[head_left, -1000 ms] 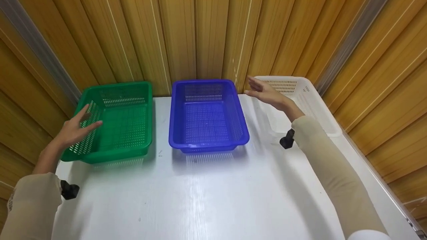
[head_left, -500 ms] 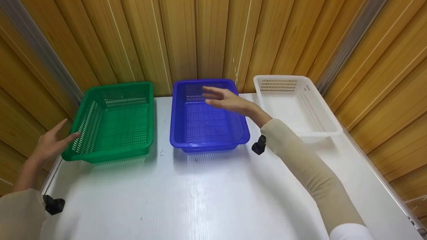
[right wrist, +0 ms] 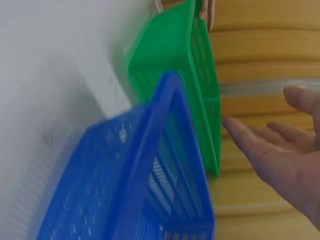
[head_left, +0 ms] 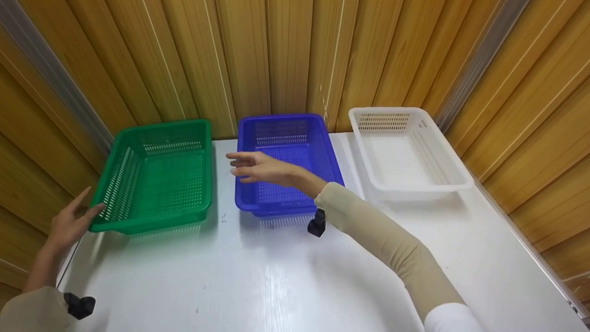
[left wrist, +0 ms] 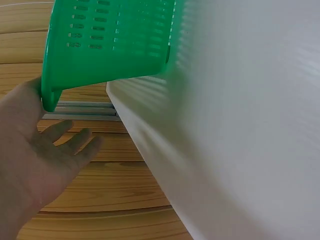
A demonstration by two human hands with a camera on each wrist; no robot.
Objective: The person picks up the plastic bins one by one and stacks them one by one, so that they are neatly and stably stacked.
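Three perforated plastic baskets stand in a row at the back of a white table (head_left: 295, 276): a green basket (head_left: 159, 177), a blue basket (head_left: 286, 161) and a white basket (head_left: 405, 152). My left hand (head_left: 73, 221) is open with straight fingers at the green basket's near left corner (left wrist: 50, 97), fingertips touching its rim. My right hand (head_left: 258, 168) hovers open, palm down, over the blue basket's left side, holding nothing. In the right wrist view the right hand (right wrist: 280, 155) is spread above the blue basket (right wrist: 135, 195), with the green basket (right wrist: 175, 85) beyond.
Wooden panel walls (head_left: 286, 60) close in the table at the back and both sides. The table's left edge (left wrist: 145, 160) runs right beside my left hand. All three baskets hold nothing.
My right hand has swept left from the white basket, across the blue one, to its left side. My left hand has drawn back from inside the green basket to its near left corner.
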